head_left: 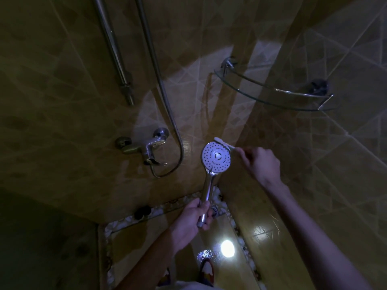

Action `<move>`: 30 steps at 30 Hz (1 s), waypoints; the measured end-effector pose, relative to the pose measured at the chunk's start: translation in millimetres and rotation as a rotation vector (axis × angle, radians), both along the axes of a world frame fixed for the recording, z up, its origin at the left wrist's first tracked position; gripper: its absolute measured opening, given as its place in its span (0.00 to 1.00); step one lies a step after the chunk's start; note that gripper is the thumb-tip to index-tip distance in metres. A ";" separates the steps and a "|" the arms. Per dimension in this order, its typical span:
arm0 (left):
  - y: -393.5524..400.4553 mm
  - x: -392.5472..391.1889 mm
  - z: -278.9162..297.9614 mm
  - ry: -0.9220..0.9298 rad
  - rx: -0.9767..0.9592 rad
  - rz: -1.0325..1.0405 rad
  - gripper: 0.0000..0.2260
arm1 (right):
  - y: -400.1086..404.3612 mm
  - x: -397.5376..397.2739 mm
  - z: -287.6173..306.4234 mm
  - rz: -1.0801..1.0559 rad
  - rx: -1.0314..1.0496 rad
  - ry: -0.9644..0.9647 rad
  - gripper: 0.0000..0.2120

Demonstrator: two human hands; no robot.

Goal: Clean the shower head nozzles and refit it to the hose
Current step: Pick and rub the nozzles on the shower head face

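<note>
The round shower head (216, 157) faces me, its white nozzle face lit up, with a chrome handle running down and left. My left hand (193, 218) grips the lower end of that handle. A white toothbrush (224, 143) lies across the top right rim of the head, and my right hand (260, 164) pinches its handle from the right. The metal hose (165, 97) hangs down the wall and loops back to the mixer tap (149, 148); its free end is not joined to the handle.
A chrome riser rail (114, 49) runs down the wall at upper left. A glass corner shelf (272, 88) juts out at upper right. A floor drain (214, 211) sits in the corner behind the handle. My feet (206, 271) stand on the wet tiled floor.
</note>
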State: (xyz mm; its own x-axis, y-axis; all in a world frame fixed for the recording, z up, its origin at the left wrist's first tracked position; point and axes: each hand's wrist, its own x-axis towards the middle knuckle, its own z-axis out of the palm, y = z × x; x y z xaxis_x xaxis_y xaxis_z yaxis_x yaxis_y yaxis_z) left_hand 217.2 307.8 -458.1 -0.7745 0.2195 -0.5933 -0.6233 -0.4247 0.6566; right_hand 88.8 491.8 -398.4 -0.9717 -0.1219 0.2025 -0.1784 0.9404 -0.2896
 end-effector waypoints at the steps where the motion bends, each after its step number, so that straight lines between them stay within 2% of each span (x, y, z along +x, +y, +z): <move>1: 1.1 -0.1 1.4 -0.001 -0.002 0.002 0.04 | -1.2 1.2 -1.8 0.028 0.023 0.010 0.21; 6: -2.0 3.5 -0.9 -0.009 0.000 0.024 0.03 | -16.0 23.9 -9.8 0.228 0.179 -0.043 0.23; 12: -1.6 6.6 -1.6 -0.004 -0.024 0.005 0.05 | -12.0 -3.7 13.2 0.052 0.122 -0.016 0.26; 18: -8.7 8.8 -3.4 -0.015 -0.005 0.033 0.04 | -22.8 25.9 -7.4 0.285 0.235 -0.070 0.25; 25: -11.7 8.6 -1.6 -0.005 -0.014 0.028 0.05 | -13.1 -0.5 13.5 0.091 0.064 -0.043 0.21; 30: -15.9 6.9 -2.2 -0.026 -0.001 0.045 0.02 | -22.2 26.1 -12.0 0.256 0.174 -0.101 0.23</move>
